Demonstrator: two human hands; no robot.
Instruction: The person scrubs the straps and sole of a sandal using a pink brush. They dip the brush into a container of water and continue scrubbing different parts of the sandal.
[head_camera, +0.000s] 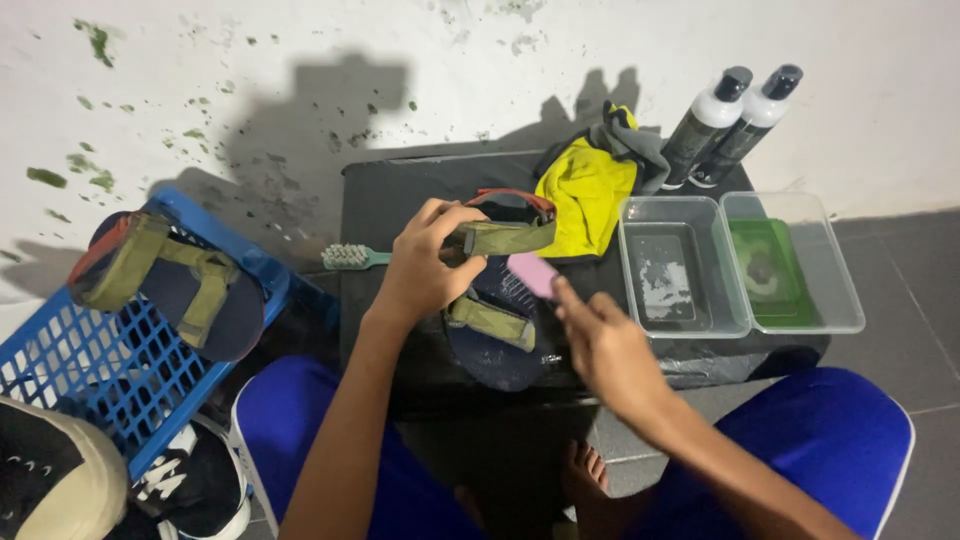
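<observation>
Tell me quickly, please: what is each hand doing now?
Left hand: closed on the olive strap of the sandal.
Right hand: closed on a pink brush, against the sandal.

1. two sandals: one on the table (497, 330), one in the crate (170, 285).
2. two bottles (706, 125) (752, 122).
3. two clear tubs (680, 265) (795, 262).
4. one blue crate (100, 370).
5. one green brush (352, 258).
6. one pink brush (533, 274).
7. two cloths, yellow (585, 195) and grey (640, 145).

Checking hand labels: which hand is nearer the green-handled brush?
Left. The left hand grips a sandal strap just right of the brush; the right hand is farther right, holding a pink block.
</observation>
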